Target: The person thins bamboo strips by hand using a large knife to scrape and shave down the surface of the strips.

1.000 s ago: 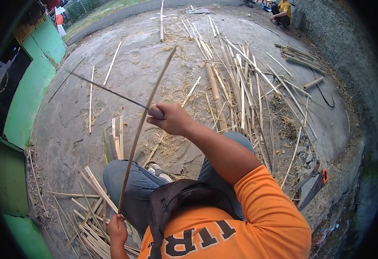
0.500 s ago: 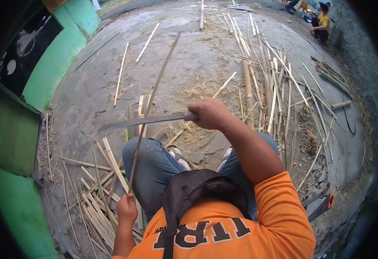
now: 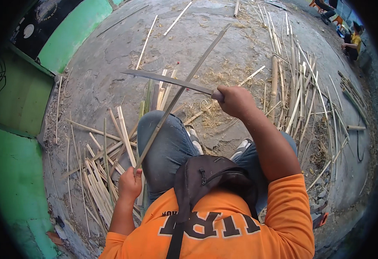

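Observation:
My left hand (image 3: 130,184) is closed round the near end of a long bamboo strip (image 3: 161,123). From there the strip slants up and away to the right, passing over my left knee. In my right hand (image 3: 237,102) is the handle of a machete (image 3: 165,79), with the long blade reaching left. Blade and strip cross ahead of my knees; whether they touch, I cannot tell. Split bamboo pieces (image 3: 96,179) lie piled beside my left leg, close to my left hand.
Long bamboo strips (image 3: 299,95) and a thicker bamboo pole (image 3: 274,80) lie on the concrete at right. Pale shavings (image 3: 210,110) are scattered before my feet. A green wall (image 3: 14,168) stands at left. At the far right a person (image 3: 352,43) sits by the wall.
The strip in my left hand now leans further right. The machete's tip has swung up and away from me, and both hands still grip what they held. The view has shifted too.

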`<act>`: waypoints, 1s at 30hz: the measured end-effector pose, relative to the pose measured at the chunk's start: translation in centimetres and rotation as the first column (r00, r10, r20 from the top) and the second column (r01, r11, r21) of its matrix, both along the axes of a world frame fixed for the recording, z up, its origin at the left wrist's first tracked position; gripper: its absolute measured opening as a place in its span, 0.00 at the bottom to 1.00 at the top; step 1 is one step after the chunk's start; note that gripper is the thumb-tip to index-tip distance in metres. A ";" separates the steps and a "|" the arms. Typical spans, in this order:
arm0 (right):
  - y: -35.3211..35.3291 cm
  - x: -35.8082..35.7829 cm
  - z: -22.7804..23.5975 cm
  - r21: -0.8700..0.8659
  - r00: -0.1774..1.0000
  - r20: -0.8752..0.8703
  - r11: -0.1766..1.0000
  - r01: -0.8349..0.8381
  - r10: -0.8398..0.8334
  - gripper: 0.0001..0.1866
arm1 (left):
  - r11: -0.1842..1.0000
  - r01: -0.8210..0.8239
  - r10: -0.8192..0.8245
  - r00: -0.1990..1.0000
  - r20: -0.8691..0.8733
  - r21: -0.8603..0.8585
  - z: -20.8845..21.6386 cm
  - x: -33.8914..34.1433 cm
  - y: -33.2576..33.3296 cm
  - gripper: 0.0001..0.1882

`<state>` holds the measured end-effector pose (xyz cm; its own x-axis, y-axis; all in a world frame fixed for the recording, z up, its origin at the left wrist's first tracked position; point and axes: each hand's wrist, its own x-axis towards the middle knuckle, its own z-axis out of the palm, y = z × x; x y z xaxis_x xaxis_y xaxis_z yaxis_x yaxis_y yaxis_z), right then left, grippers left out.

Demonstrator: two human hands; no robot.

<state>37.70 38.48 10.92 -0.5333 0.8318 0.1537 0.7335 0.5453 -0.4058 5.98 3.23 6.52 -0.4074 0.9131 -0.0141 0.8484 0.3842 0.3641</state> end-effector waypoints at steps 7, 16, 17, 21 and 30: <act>-1.7 -2.2 -1.4 0.051 0.971 0.088 0.972 -0.228 0.223 0.10 | 0.999 0.044 -0.045 0.999 0.026 0.009 0.2 -0.7 0.0 0.32; -0.9 -1.5 -3.0 0.030 0.984 -0.148 0.995 -0.098 0.102 0.11 | 0.996 0.084 -0.081 0.988 0.130 -0.023 1.0 -1.9 0.5 0.34; -1.3 -1.9 -2.9 0.040 0.987 -0.065 0.988 -0.147 0.149 0.11 | 0.996 0.090 -0.085 0.982 0.171 -0.019 1.0 -2.1 0.5 0.35; -0.9 -2.4 -2.7 0.084 0.987 -0.026 0.984 -0.156 0.159 0.11 | 0.995 0.096 -0.089 0.974 0.207 -0.025 0.6 -2.7 0.6 0.38; 0.1 -2.9 -3.6 0.155 0.987 -0.010 0.975 -0.157 0.161 0.08 | 0.994 0.080 -0.050 0.947 0.318 -0.081 1.9 -3.1 0.8 0.39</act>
